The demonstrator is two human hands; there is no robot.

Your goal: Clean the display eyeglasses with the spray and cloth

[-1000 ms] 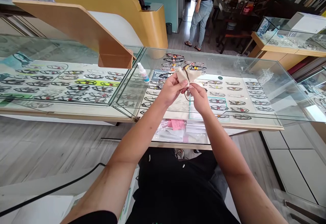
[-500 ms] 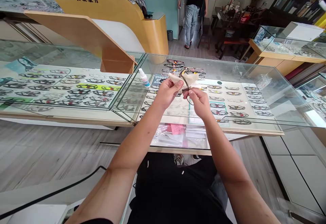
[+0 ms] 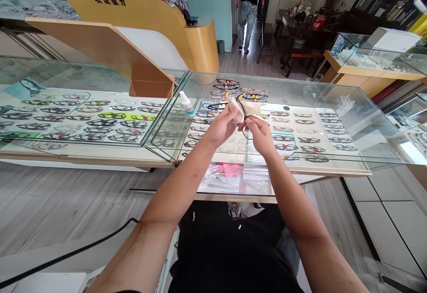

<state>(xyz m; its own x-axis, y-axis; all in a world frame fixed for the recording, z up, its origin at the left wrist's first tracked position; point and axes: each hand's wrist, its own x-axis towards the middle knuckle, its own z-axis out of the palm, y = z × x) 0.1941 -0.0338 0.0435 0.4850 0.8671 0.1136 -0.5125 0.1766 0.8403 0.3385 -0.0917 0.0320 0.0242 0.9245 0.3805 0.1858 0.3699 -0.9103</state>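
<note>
Over the glass counter, my left hand (image 3: 220,127) is closed on a cream cloth (image 3: 252,108), pinching it around a pair of dark-framed glasses (image 3: 242,107). The fingers of my right hand (image 3: 260,134) are closed on the near part of the same glasses, where a thin temple curves down. The cloth bunches up on both sides of the frame, and most of the lenses are hidden by cloth and fingers. A small white spray bottle (image 3: 187,103) with a blue label stands on the glass to the left of my hands.
Rows of glasses (image 3: 309,140) lie inside the glass display case (image 3: 333,89). A brown slanted board (image 3: 100,44) stands on the left case. Behind is a yellow curved counter (image 3: 200,48). A person (image 3: 248,13) is at the doorway. Papers (image 3: 255,175) lie on a lower shelf.
My left hand has shifted slightly on the cloth, its fingers now bunching it upward against the glasses. My right hand stays nearly still. The person in the back has walked farther away.
</note>
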